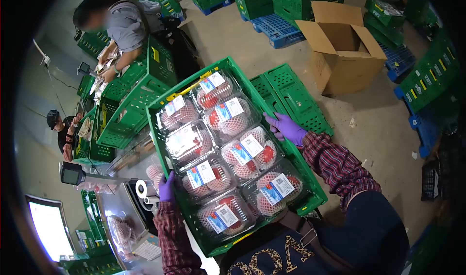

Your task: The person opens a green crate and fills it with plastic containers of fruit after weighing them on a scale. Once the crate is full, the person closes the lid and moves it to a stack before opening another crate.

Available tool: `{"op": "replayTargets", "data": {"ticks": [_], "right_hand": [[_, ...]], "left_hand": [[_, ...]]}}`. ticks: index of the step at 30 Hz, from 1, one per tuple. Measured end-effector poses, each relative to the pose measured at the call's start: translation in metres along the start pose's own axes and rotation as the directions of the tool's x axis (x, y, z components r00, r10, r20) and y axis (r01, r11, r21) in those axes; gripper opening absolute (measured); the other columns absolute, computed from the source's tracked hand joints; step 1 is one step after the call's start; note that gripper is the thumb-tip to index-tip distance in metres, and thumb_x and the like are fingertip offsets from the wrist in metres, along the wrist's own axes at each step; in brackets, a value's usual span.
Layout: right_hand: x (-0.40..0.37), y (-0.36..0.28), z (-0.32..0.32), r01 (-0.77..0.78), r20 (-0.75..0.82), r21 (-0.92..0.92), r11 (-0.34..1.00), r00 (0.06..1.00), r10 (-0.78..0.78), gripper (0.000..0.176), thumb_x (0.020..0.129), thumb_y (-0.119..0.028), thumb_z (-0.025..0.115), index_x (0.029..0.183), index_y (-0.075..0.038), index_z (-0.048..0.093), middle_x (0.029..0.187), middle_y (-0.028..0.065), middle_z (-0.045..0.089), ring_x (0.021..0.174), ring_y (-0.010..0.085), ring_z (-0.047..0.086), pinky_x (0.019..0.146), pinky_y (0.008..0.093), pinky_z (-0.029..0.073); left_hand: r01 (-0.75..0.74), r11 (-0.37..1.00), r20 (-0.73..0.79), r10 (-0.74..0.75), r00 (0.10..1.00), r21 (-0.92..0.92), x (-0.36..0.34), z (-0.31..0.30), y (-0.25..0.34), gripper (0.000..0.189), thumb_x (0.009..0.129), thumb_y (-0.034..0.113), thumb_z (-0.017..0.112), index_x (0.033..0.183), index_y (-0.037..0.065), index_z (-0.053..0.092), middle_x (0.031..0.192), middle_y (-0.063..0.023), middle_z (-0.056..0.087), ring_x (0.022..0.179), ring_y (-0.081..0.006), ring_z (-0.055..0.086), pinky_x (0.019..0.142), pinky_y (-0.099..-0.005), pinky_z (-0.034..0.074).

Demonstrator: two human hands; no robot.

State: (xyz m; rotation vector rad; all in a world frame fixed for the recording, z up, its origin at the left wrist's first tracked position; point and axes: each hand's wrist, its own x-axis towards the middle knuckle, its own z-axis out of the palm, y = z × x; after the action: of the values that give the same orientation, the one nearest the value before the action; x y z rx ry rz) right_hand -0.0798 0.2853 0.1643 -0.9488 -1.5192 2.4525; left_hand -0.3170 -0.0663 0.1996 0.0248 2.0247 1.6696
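A green plastic crate (314, 197) is in front of my body, between my two hands. In it several clear plastic fruit packs (241, 151) lie in two rows, with red fruit in white foam nets and blue-and-white labels. My left hand (167, 188), in a purple glove, is closed on the crate's left side wall; its fingers are partly hidden. Around the right rim, the fingers of my purple-gloved right hand (286, 128) are wrapped. The crate's underside and what bears it are hidden.
Flattened green crates (296, 98) lie beyond the right rim. An open cardboard box (347, 56) stands on the floor near blue pallets (277, 30). At left are a scale display (71, 176), label rolls (144, 188), and two people, the nearer one (127, 27) handling packs over crates.
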Motion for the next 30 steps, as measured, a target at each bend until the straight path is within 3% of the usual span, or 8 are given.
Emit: {"op": "replayTargets", "data": {"ticks": [6, 14, 18, 20, 21, 24, 27, 30], "right_hand": [[-0.016, -0.015, -0.012, 0.033, -0.004, 0.093, 0.995, 0.999, -0.033, 0.037, 0.09, -0.03, 0.047, 0.123, -0.015, 0.041, 0.062, -0.0046, 0.037, 0.042, 0.0034, 0.03, 0.037, 0.0194, 0.025], [-0.11, -0.115, -0.174, 0.139, -0.385, -0.182, 0.973, 0.901, -0.2, 0.039, 0.092, -0.031, 0.041, 0.127, -0.015, 0.04, 0.057, -0.0077, 0.027, 0.039, 0.0011, 0.027, 0.034, 0.0168, 0.023], [-0.16, -0.132, -0.253, 0.101, -0.51, -0.282, 0.954, 0.827, -0.238, 0.04, 0.092, -0.032, 0.04, 0.128, -0.015, 0.038, 0.057, -0.0069, 0.028, 0.039, 0.0019, 0.027, 0.034, 0.018, 0.024], [-0.179, -0.132, -0.268, 0.047, -0.611, -0.286, 0.957, 0.761, -0.22, 0.039, 0.092, -0.033, 0.04, 0.128, -0.015, 0.039, 0.059, -0.0059, 0.031, 0.04, 0.0024, 0.028, 0.035, 0.0179, 0.024], [-0.18, -0.129, -0.266, 0.01, -0.639, -0.276, 0.961, 0.745, -0.191, 0.04, 0.092, -0.033, 0.04, 0.127, -0.015, 0.039, 0.059, -0.0057, 0.031, 0.041, 0.0027, 0.029, 0.035, 0.018, 0.024], [-0.188, -0.126, -0.281, -0.09, -0.703, -0.221, 0.971, 0.705, -0.094, 0.041, 0.092, -0.034, 0.041, 0.127, -0.014, 0.039, 0.06, -0.0051, 0.033, 0.042, 0.0033, 0.03, 0.036, 0.0183, 0.024], [-0.176, -0.101, -0.318, -0.164, -0.7, -0.166, 0.972, 0.714, 0.001, 0.042, 0.091, -0.037, 0.041, 0.127, -0.014, 0.039, 0.06, -0.0048, 0.033, 0.043, 0.0037, 0.03, 0.037, 0.0186, 0.025], [-0.149, -0.099, -0.333, -0.253, -0.684, -0.169, 0.953, 0.726, 0.072, 0.042, 0.091, -0.038, 0.041, 0.125, -0.015, 0.041, 0.061, -0.0041, 0.034, 0.043, 0.004, 0.03, 0.037, 0.0189, 0.025]], "left_hand": [[-0.064, 0.997, 0.092, 0.066, 0.994, -0.032, -0.027, 0.025, 0.047, 0.016, 0.086, 0.019, 0.053, 0.09, 0.005, 0.048, 0.058, -0.0004, 0.044, 0.043, -0.0105, 0.042, 0.038, -0.0236, 0.033], [-0.123, 0.988, 0.345, 0.149, 0.927, -0.094, -0.012, 0.244, 0.058, 0.023, 0.082, 0.022, 0.059, 0.098, 0.006, 0.054, 0.062, 0.0041, 0.047, 0.048, -0.005, 0.042, 0.042, -0.0201, 0.033], [0.065, 0.972, 0.568, 0.076, 0.82, -0.224, 0.005, 0.352, 0.02, 0.025, 0.083, 0.025, 0.058, 0.099, 0.007, 0.052, 0.063, 0.0019, 0.048, 0.048, -0.0064, 0.043, 0.037, -0.0205, 0.034], [0.026, 0.98, 0.591, 0.097, 0.801, -0.196, 0.006, 0.392, -0.005, 0.031, 0.083, 0.025, 0.058, 0.104, 0.003, 0.053, 0.071, 0.0008, 0.054, 0.057, -0.007, 0.046, 0.05, -0.0215, 0.04], [0.068, 0.976, 0.621, 0.077, 0.78, -0.206, 0.012, 0.407, -0.021, 0.022, 0.085, 0.021, 0.054, 0.1, 0.004, 0.052, 0.057, 0.0011, 0.045, 0.042, -0.0073, 0.04, 0.038, -0.0214, 0.031], [0.201, 0.969, 0.656, -0.061, 0.752, -0.141, 0.014, 0.44, -0.048, 0.022, 0.086, 0.024, 0.052, 0.095, 0.003, 0.052, 0.055, 0.0003, 0.044, 0.041, -0.008, 0.04, 0.038, -0.0224, 0.03], [0.199, 0.979, 0.661, -0.115, 0.742, -0.054, 0.027, 0.454, -0.086, 0.044, 0.082, 0.03, 0.058, 0.112, -0.001, 0.051, 0.081, -0.007, 0.06, 0.067, -0.0107, 0.054, 0.06, -0.0257, 0.044], [0.285, 0.955, 0.597, -0.18, 0.782, -0.085, 0.03, 0.456, -0.097, 0.047, 0.082, 0.028, 0.058, 0.114, -0.004, 0.048, 0.064, -0.0028, 0.054, 0.047, -0.0082, 0.046, 0.042, -0.0237, 0.036]]}}
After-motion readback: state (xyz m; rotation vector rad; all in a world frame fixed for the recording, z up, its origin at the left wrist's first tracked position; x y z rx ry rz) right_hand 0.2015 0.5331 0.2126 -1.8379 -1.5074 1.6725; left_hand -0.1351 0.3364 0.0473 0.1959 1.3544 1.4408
